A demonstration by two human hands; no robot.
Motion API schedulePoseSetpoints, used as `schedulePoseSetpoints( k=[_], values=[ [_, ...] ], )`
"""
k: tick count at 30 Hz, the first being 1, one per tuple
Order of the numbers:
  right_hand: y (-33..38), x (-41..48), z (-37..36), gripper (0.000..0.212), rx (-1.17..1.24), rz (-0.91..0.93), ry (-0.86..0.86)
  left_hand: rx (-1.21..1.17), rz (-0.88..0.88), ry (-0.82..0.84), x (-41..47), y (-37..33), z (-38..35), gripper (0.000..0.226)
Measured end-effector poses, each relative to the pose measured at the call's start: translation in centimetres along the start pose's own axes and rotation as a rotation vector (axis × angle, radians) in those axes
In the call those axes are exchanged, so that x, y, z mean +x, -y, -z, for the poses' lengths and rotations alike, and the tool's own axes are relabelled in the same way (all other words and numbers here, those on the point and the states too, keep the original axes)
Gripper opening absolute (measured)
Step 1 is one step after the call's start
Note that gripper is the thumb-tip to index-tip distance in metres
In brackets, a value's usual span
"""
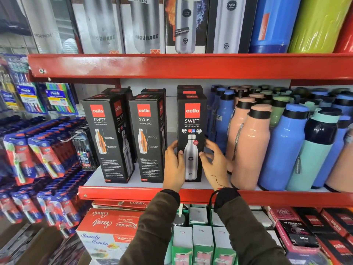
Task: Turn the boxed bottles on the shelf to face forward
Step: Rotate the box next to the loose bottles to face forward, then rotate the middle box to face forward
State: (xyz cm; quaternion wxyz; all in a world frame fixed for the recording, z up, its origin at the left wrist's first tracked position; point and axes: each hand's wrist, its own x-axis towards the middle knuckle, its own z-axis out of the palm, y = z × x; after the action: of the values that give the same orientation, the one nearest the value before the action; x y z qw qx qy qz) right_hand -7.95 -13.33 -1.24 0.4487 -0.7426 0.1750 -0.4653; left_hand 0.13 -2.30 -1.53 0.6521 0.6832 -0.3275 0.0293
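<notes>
Head view: looking forward and down at a red-edged shelf (133, 194) in a shop.
Right-hand box: black Cello Swift box (191, 134) stands upright at the shelf's front, its bottle picture facing forward.
Left hand: left hand (172, 165) presses the box's left edge, thumb on the front face, fingers wrapped behind and hidden.
Right hand: right hand (214, 161) is spread beside the box's right edge, fingertips near or touching it; whether it grips, I cannot tell.
Other boxes: middle box (148, 138) and left box (108, 138) stand turned at an angle, showing text panels.
Hidden: more boxes sit behind each front one, only their tops visible.
Neighbours: peach bottles (250, 148) and blue bottles (284, 148) crowd the shelf just right of the hands; back rows are mostly covered.
Above: steel-bottle cartons (147, 25), cut off at the top.
Below: green cartons (202, 243), their contents not visible.
Left side: hanging toothbrush packs (44, 155), blurred.
</notes>
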Motion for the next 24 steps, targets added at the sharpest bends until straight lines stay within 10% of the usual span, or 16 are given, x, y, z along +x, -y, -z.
schedulePoseSetpoints(
  k=[6, 16, 24],
  values=[
    [2.7, -1.1, -0.6, 0.028, 0.054, 0.123, -0.23, 0.084, -0.14, -0.1, -1.1, -1.6, 2.1, 0.041],
    [6.2, -3.0, -7.5, 0.034, 0.051, 0.098, 0.046, 0.195, -0.217, -0.411, 0.5, 0.0, 8.0, 0.05],
    [5.7, -3.5, -11.7, 0.047, -0.106, -0.095, 0.206, -0.047, 0.113, -0.101, 1.3, 1.6, 11.2, 0.054]
  ],
)
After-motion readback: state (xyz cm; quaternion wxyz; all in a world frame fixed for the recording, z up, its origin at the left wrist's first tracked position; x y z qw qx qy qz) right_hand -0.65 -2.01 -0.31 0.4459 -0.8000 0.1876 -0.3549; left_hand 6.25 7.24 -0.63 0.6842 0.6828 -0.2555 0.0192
